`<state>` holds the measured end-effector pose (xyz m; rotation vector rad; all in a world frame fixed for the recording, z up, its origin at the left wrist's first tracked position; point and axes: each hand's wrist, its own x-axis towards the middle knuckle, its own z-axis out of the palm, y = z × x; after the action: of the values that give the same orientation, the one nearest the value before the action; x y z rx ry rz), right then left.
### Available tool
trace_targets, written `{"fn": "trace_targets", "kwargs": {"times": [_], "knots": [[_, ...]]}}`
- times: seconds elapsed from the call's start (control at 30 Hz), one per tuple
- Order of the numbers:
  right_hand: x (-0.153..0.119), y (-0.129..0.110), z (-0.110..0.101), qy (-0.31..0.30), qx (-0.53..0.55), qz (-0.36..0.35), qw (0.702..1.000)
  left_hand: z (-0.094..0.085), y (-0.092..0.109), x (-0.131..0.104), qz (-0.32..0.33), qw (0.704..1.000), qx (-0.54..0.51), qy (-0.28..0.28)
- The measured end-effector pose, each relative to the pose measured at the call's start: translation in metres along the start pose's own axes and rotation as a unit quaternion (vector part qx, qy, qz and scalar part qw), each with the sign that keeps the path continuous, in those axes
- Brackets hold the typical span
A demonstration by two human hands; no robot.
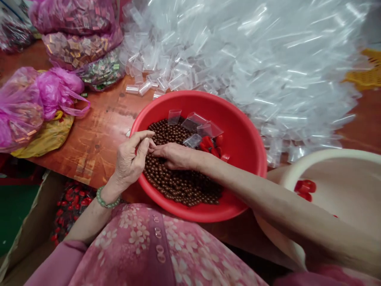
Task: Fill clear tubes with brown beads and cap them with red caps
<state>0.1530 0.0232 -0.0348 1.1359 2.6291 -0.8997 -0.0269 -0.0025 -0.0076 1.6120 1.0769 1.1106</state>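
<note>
A red basin [250, 139] holds many small brown balls [184, 190], several clear plastic cups [195, 121] and some red pieces [208, 145]. Over the basin's left rim is my left hand [132, 157], its thumb and fingers drawn together; what they hold, if anything, is hidden. My right hand [171, 155] reaches in from the right, low over the balls, with its fingertips closed and meeting those of my left hand. Whatever lies between the fingertips is too small to tell.
Clear plastic cups [238, 51] are heaped behind the basin. Pink bags [59, 89] of small pieces lie at the left. A cream tub [336, 159] with red pieces stands at the right; a cardboard box [26, 226] is at the lower left, beside a bag of red pieces [71, 204].
</note>
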Motion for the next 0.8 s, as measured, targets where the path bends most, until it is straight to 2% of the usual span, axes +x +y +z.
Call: {"fn": "trace_targets", "kwargs": {"times": [0.07, 0.13, 0.23, 0.3, 0.4, 0.53, 0.67, 0.8], "knots": [[-0.006, 0.001, 0.0, 0.013, 0.05, -0.006, 0.999, -0.006, 0.005, 0.0, -0.02, 0.999, -0.032, -0.009], [-0.012, 0.004, -0.004, 0.047, 0.143, -0.002, 0.989, -0.013, 0.01, -0.001, -0.047, 0.997, -0.042, -0.053], [-0.024, 0.004, -0.013, 0.102, 0.314, -0.003, 0.944, -0.02, 0.014, -0.002, -0.09, 0.983, -0.032, -0.158], [-0.033, 0.001, -0.02, 0.123, 0.383, -0.008, 0.915, -0.019, 0.012, -0.001, -0.109, 0.97, -0.04, -0.215], [-0.045, -0.004, -0.028, 0.143, 0.449, -0.006, 0.882, -0.009, 0.009, 0.002, -0.125, 0.954, -0.088, -0.26], [-0.055, -0.01, -0.029, 0.161, 0.449, -0.012, 0.879, 0.005, 0.01, 0.011, -0.111, 0.955, -0.068, -0.265], [-0.063, -0.017, -0.03, 0.209, 0.419, -0.023, 0.883, 0.011, 0.012, 0.015, -0.09, 0.958, -0.067, -0.265], [-0.076, -0.022, -0.035, 0.248, 0.402, 0.004, 0.881, 0.014, 0.013, 0.01, -0.056, 0.979, -0.027, -0.195]]}}
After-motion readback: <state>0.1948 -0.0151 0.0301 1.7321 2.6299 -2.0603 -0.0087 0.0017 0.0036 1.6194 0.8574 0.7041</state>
